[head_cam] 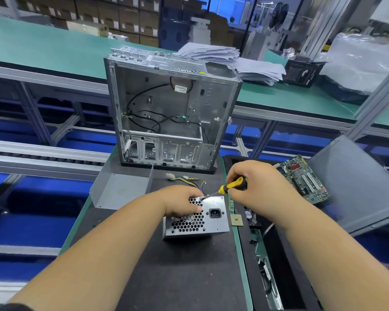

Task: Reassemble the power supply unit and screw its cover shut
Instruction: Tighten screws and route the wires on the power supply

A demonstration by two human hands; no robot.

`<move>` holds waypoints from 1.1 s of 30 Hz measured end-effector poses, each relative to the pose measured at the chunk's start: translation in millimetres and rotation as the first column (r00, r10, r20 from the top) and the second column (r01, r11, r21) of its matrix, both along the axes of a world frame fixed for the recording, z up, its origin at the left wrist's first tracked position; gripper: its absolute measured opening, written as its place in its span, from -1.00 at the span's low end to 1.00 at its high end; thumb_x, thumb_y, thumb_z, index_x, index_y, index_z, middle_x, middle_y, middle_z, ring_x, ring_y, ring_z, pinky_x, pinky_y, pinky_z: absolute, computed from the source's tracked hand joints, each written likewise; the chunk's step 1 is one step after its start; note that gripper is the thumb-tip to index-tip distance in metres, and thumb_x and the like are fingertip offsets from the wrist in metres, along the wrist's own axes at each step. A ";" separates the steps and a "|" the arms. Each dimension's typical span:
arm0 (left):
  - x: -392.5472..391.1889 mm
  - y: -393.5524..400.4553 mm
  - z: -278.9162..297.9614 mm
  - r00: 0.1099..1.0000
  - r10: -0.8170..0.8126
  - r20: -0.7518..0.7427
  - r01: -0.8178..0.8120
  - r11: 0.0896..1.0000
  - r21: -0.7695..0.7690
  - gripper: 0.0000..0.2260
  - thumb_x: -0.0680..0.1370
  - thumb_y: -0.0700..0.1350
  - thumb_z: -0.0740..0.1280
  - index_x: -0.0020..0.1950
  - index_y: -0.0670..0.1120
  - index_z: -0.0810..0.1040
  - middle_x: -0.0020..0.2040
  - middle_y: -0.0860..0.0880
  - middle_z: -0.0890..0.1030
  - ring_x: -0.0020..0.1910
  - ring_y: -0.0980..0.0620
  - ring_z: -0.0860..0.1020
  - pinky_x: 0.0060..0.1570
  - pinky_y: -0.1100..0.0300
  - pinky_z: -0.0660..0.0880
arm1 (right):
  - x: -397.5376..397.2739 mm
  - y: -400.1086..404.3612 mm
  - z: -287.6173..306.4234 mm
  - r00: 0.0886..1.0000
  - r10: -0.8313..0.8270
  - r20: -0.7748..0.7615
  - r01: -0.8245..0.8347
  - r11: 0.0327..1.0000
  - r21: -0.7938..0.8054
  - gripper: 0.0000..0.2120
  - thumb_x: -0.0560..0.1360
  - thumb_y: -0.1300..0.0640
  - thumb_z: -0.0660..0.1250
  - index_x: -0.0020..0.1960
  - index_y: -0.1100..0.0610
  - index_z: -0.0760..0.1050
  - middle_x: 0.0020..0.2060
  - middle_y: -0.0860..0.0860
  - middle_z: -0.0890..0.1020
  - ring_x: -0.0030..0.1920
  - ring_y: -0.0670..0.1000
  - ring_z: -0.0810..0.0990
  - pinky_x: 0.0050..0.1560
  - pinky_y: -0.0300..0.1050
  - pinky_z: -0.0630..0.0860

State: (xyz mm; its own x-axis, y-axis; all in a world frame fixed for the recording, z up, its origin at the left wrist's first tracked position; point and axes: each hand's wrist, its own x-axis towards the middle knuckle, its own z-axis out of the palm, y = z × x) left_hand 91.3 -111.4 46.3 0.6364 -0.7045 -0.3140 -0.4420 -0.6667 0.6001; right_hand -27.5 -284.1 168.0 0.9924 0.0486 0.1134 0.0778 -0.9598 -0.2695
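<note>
The grey power supply unit [213, 221] lies on the black mat, its honeycomb vent and black power socket facing up. My left hand [181, 199] grips its far left corner, fingers curled over the vent. My right hand [254, 180] holds a yellow and black screwdriver [232, 184]. The screwdriver's tip touches the top face near the far edge, right beside my left fingers. Yellow and black cables [194, 181] with white plugs run out behind the unit.
An open, empty computer case [171, 108] stands upright at the mat's far end. A bent grey metal panel [119, 189] lies to the left. A small chip [237, 220] sits right of the unit. A green motherboard [305, 178] and grey side panel [355, 185] lie to the right.
</note>
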 end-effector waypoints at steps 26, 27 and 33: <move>-1.5 0.2 7.1 0.999 -0.022 0.027 0.021 0.999 0.043 -0.66 0.57 0.10 0.32 0.34 0.13 0.46 0.26 0.12 0.52 0.21 0.04 0.49 0.24 0.14 0.41 | 16.2 13.1 11.1 0.995 0.072 -0.064 -0.081 0.987 -0.138 -0.91 0.44 0.13 0.38 -0.14 -0.06 0.52 -0.19 -0.14 0.52 -0.16 -0.10 0.50 -0.14 -0.14 0.51; -1.4 0.3 7.0 0.999 -0.025 0.024 0.024 0.999 0.042 -0.67 0.56 0.09 0.33 0.32 0.13 0.46 0.25 0.11 0.53 0.21 0.03 0.50 0.25 0.12 0.42 | 16.6 13.9 11.7 0.994 0.081 -0.069 -0.090 0.985 -0.146 -0.89 0.44 0.13 0.37 -0.14 -0.07 0.51 -0.19 -0.14 0.52 -0.15 -0.09 0.50 -0.14 -0.14 0.51; -2.0 -0.4 6.1 1.000 -0.028 0.010 0.028 0.999 0.028 -0.77 0.56 0.09 0.34 0.20 0.13 0.49 0.11 0.10 0.57 0.10 0.01 0.55 0.18 0.10 0.48 | 25.3 21.2 19.1 0.980 0.130 -0.150 -0.163 0.958 -0.234 -0.84 0.48 0.17 0.35 -0.04 -0.08 0.51 -0.08 -0.11 0.52 -0.07 -0.04 0.49 -0.08 -0.11 0.50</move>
